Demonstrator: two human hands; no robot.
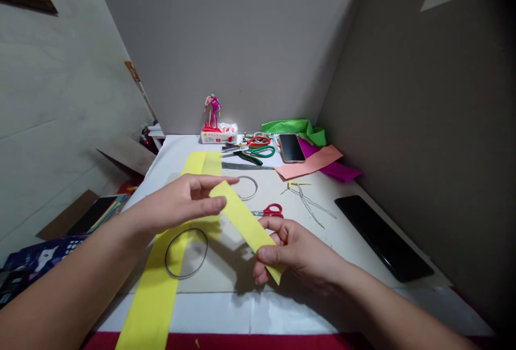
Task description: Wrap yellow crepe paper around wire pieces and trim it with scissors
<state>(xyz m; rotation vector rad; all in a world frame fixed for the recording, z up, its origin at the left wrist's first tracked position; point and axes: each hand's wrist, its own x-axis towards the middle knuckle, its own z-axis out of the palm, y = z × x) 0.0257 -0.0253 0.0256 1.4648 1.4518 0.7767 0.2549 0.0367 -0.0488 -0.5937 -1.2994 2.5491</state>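
A short yellow crepe paper strip [245, 223] slants between my hands above the tabletop. My right hand [290, 250] pinches its lower end, thumb on top and fingers curled beneath. At the upper end, my left hand [197, 199] has its thumb on the near face and its index finger stretched behind the strip. Below my left hand lies a long yellow paper band [153, 291], with a dark wire ring [166, 258] resting partly on it. Small red-handled scissors [274, 210] lie beyond my right hand, their blades partly hidden by the strip.
Twisted wires with a yellow-wrapped end [308, 199] lie right of centre, near a black slab-like object [382, 237]. Farther back are another wire coil [252, 179], green-handled scissors [262, 151], a phone [292, 148], coloured paper [314, 162] and a wire figure [213, 109] on a tissue pack [215, 136]. Grey panels stand behind and right.
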